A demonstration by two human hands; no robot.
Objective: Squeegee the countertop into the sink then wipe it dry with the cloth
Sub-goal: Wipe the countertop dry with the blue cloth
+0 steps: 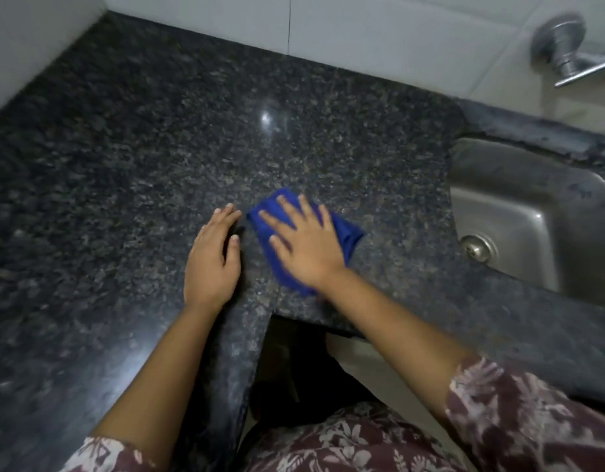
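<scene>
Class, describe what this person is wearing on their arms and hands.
Both the left hand and right hand are bare: no gloves, rings or watch show. The left sleeve and right sleeve are maroon cloth with a pale leaf print, ending near the elbow.

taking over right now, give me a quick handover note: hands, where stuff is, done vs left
Right hand: flat, fingers spread, pressing the cloth on the countertop.
Left hand: flat on the countertop just left of the cloth, holding nothing.
Sink: to the right of the cloth. No squeegee in view.
Done: the squeegee pass is probably finished, since the cloth wipe is under way.
Left: wipe the rest of the countertop dry; the frame is too blurred to show which parts are wet.
</scene>
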